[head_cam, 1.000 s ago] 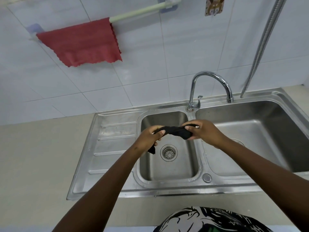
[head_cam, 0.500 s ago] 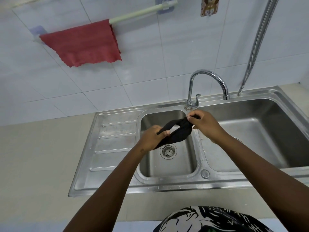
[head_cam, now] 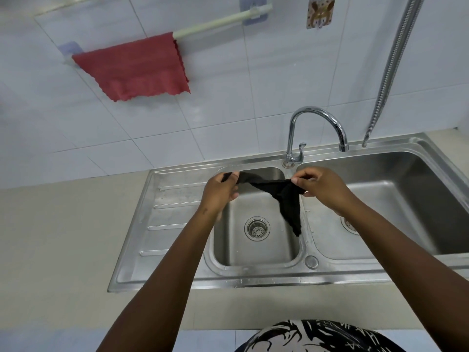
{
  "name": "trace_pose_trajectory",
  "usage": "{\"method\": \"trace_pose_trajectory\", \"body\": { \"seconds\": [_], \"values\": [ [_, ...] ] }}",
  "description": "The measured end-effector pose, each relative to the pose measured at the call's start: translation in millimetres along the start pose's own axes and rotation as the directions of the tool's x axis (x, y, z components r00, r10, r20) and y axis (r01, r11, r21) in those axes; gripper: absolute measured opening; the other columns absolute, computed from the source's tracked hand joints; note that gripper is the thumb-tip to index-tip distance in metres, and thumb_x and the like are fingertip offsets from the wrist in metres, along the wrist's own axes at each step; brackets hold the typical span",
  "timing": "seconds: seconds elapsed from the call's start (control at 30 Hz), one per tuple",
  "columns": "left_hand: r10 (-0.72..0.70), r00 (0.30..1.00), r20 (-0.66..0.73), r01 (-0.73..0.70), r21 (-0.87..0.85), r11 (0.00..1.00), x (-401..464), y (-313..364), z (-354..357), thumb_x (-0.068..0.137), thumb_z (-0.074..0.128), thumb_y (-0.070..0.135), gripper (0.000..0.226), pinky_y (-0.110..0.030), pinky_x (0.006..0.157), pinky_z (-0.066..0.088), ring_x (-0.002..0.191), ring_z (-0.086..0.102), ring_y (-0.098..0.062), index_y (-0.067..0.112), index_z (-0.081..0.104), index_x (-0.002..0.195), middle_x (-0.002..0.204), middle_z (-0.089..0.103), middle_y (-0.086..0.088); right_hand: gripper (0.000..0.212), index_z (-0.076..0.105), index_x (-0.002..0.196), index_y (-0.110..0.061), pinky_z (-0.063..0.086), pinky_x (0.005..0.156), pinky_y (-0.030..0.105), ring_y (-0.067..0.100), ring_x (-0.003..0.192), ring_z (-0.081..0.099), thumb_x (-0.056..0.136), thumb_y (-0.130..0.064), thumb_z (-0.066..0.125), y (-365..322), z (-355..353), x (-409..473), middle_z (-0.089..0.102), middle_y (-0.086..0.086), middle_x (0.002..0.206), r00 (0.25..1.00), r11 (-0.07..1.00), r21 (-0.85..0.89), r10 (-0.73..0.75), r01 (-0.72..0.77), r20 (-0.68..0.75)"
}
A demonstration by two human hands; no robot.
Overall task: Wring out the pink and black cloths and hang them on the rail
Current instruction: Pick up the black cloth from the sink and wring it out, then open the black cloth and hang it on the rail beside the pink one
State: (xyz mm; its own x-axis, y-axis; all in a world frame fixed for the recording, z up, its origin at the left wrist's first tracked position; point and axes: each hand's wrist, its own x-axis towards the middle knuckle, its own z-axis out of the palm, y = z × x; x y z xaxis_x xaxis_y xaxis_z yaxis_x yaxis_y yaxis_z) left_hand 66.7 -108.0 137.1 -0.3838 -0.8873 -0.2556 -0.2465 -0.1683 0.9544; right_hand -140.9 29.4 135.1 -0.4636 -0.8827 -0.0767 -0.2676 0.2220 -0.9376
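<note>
On the far wall at the left, the pink cloth (head_cam: 134,68) hung spread over the rail (head_cam: 220,20), covering its left part; the right part of the rail was bare. That half of the task looked done.

Lower down, over the small left basin of the sink (head_cam: 177,189), the left hand (head_cam: 219,191) was closed on one end of the black cloth (head_cam: 281,196), the fabric bunched inside the fist. The cloth ran from there to the right hand (head_cam: 322,186), whose fingertips pinched an upper edge. The hands were held apart with the cloth stretched between them, and a loose corner drooped toward the drain (head_cam: 257,227) without touching the basin. The tap (head_cam: 317,123) stood just behind the hands, its spout over the right basin; no water could be seen running.

Judging by the half-opened shape, the wringing seemed over and the cloth was being shaken out for hanging. The next move would call for finding two corners, opening the cloth flat, lifting it up and left to the wall, and draping it over the bare stretch of rail beside the pink cloth without knocking that one off.
</note>
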Motion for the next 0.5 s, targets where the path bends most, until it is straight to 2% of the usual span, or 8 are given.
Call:
{"method": "trace_pose_trajectory", "body": {
  "seconds": [0.07, 0.13, 0.23, 0.3, 0.33, 0.37, 0.43, 0.5],
  "values": [
    [-0.087, 0.996, 0.008, 0.086, -0.234, 0.968, -1, 3, 0, 0.096, 0.055, 0.02, 0.015, -0.013, 0.052, 0.051, 0.061, 0.066, -0.004, 0.01, 0.057, 0.107, 0.082, 0.066, -0.007, 0.011, 0.067, 0.08, -0.022, 0.052, 0.058, 0.016, 0.015, 0.073, 0.062, 0.088, -0.017, 0.062, -2, -1, -1, 0.066, 0.006, 0.087, 1.0, 1.0, 0.019, 0.008, -0.007, -0.019],
    [-0.135, 0.991, 0.017, 0.131, -0.382, 0.915, -1, 5, -4, 0.096, 0.054, 0.01, 0.017, -0.014, 0.052, 0.052, 0.06, 0.066, -0.006, 0.012, 0.054, 0.113, 0.081, 0.064, -0.01, 0.01, 0.063, 0.083, -0.019, 0.054, 0.065, 0.022, 0.019, 0.073, 0.063, 0.091, -0.014, 0.058, -2, -4, -2, 0.065, 0.01, 0.091, 0.998, 0.997, 0.073, 0.039, -0.035, -0.051],
    [-0.159, 0.986, 0.042, 0.163, -0.39, 0.906, -2, 7, -13, 0.096, 0.053, 0.007, 0.016, -0.015, 0.056, 0.054, 0.062, 0.065, -0.007, 0.012, 0.065, 0.105, 0.084, 0.066, -0.01, 0.015, 0.058, 0.08, -0.02, 0.053, 0.077, 0.033, 0.021, 0.076, 0.062, 0.094, -0.015, 0.053, -2, -8, -4, 0.061, 0.012, 0.094, 0.994, 0.975, 0.202, 0.102, -0.091, -0.044],
    [-0.152, 0.985, 0.083, 0.171, -0.339, 0.925, -3, 6, -17, 0.092, 0.06, 0.008, 0.011, -0.015, 0.06, 0.055, 0.065, 0.065, -0.006, 0.01, 0.069, 0.098, 0.089, 0.067, -0.008, 0.019, 0.057, 0.077, -0.021, 0.053, 0.072, 0.03, 0.018, 0.073, 0.059, 0.094, -0.016, 0.052, -4, -9, -3, 0.06, 0.008, 0.089, 0.991, 0.968, 0.231, 0.117, -0.099, -0.063],
    [-0.144, 0.982, 0.121, 0.174, -0.29, 0.941, -5, 7, -19, 0.087, 0.067, 0.009, 0.012, -0.016, 0.063, 0.055, 0.072, 0.066, -0.007, 0.01, 0.068, 0.099, 0.094, 0.067, -0.007, 0.019, 0.057, 0.076, -0.022, 0.052, 0.069, 0.028, 0.017, 0.073, 0.057, 0.094, -0.017, 0.053, -6, -9, -3, 0.06, 0.005, 0.086, 0.991, 0.972, 0.218, 0.111, -0.092, -0.08],
    [-0.131, 0.981, 0.146, 0.158, -0.191, 0.969, -5, 6, -21, 0.081, 0.074, 0.011, 0.022, -0.019, 0.067, 0.056, 0.081, 0.066, -0.01, 0.01, 0.067, 0.102, 0.099, 0.066, -0.007, 0.019, 0.058, 0.075, -0.023, 0.052, 0.067, 0.026, 0.016, 0.074, 0.057, 0.093, -0.018, 0.055, -8, -10, -2, 0.061, 0.002, 0.082, 0.992, 0.977, 0.197, 0.096, -0.077, -0.086],
    [-0.023, 0.996, 0.088, 0.008, 0.173, 0.985, -5, 5, -23, 0.072, 0.082, 0.015, 0.032, -0.023, 0.07, 0.054, 0.085, 0.063, -0.012, 0.013, 0.063, 0.098, 0.096, 0.065, -0.002, 0.014, 0.061, 0.076, -0.024, 0.053, 0.069, 0.026, 0.017, 0.078, 0.06, 0.089, -0.018, 0.061, -14, -14, -1, 0.064, 0.0, 0.081, 0.998, 0.988, 0.148, 0.04, -0.033, -0.046],
    [0.223, 0.975, 0.01, -0.198, 0.5, 0.843, -5, 5, -25, 0.071, 0.081, 0.017, 0.024, -0.017, 0.061, 0.043, 0.072, 0.056, -0.008, 0.016, 0.06, 0.083, 0.079, 0.061, 0.005, 0.009, 0.066, 0.078, -0.027, 0.054, 0.074, 0.027, 0.017, 0.08, 0.064, 0.081, -0.02, 0.071, -20, -19, -2, 0.068, 0.001, 0.083, 1.0, 0.999, 0.034, -0.021, 0.021, 0.016]
  ]
}}
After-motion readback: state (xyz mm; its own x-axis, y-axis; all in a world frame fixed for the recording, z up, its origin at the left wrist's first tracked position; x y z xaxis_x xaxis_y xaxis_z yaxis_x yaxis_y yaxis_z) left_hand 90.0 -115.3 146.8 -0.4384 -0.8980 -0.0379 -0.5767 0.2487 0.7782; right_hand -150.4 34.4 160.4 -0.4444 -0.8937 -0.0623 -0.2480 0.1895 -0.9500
